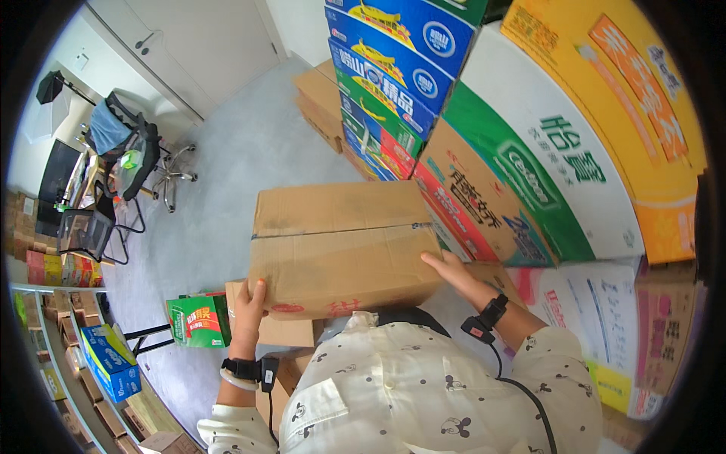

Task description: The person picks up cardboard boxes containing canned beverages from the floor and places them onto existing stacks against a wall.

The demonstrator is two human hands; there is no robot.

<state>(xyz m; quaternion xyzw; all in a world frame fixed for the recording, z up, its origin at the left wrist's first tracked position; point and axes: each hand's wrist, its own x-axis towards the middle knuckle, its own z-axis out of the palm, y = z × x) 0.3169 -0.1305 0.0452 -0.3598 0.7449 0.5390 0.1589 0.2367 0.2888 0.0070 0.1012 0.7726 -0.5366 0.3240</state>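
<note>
A large brown cardboard box [340,261] is held in front of my body, its top seam running crosswise and some red print low on its near side. My left hand [247,306] grips the box's near left corner, thumb up against the side and the other fingers mostly hidden. On the right, my right hand [451,274] clasps the opposite end, with its thumb on the upper edge and its remaining fingers out of sight behind the cardboard. Both wrists wear black straps with small cabled devices.
Stacked cartons rise close on my right, including blue boxes [393,68], a green-and-white carton [529,151] and a yellow carton [628,98]. A green-and-red box [198,321] sits at lower left. Further left are office chairs [125,151] and a shelf with a blue box [110,363].
</note>
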